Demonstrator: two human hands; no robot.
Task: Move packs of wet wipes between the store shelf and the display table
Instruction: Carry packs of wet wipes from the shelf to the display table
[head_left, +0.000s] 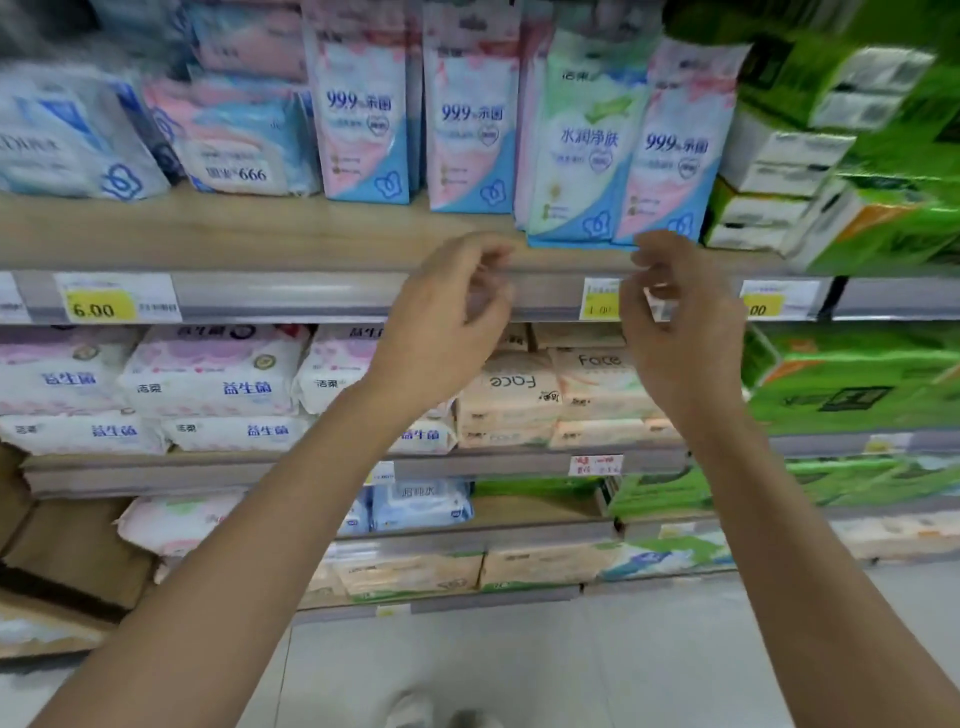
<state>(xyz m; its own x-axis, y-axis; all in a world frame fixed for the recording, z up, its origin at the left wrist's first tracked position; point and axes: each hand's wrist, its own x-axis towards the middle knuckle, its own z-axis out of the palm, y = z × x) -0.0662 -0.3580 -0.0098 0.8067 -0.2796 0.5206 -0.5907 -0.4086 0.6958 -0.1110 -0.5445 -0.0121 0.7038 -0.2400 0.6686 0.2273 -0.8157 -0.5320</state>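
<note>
Forearms first, both bare, reaching up from the bottom corners. At the end of them the left hand (447, 322) and the right hand (680, 322) hover side by side in front of the shelf (208, 228) lip, fingers loosely curled and blurred at the tips, nothing in either one. Right above them stand the wet wipes: a pale green pack (579, 140) and a pink-and-blue pack (670, 156) lean together at the front edge of the board, just over the right hand's fingertips, with two more upright packs (363, 114) further left. These look like soft film pouches, light, a bit slick, squashy in the middle, and liable to flop or topple their neighbours if tugged by a corner. Best bet, by the look of it, is to pinch across the lower half, thumb in front and fingers behind, or to clamp the two leaning packs together between both hands. Green tissue bundles (857, 130) crowd in on the right, yellow price tags (96, 309) line the rail, and no bench is in sight.
</note>
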